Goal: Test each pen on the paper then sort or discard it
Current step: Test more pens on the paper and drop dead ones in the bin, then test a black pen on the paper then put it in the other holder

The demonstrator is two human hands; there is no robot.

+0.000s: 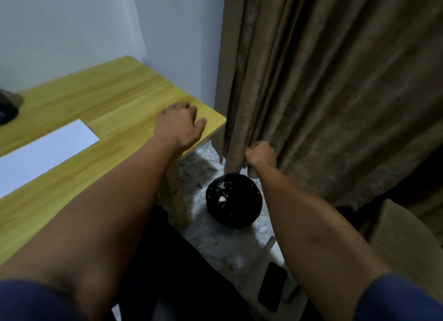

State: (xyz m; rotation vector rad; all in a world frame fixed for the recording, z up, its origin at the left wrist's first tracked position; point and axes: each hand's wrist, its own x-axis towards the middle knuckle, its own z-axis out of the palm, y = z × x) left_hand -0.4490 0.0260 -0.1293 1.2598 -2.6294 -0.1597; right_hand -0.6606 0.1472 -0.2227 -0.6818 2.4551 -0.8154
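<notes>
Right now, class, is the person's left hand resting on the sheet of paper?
No, the left hand rests on the bare table corner, apart from the paper.

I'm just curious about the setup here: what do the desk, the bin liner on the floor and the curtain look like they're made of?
The desk looks like wood or a wood-look laminate: yellowish, with straight grain lines and a smooth matte top. The bin liner seems thin black plastic, crinkled and glossy with small highlights. The curtain appears to be heavy brown fabric, hanging in soft folds with a faint velvety sheen.
</notes>
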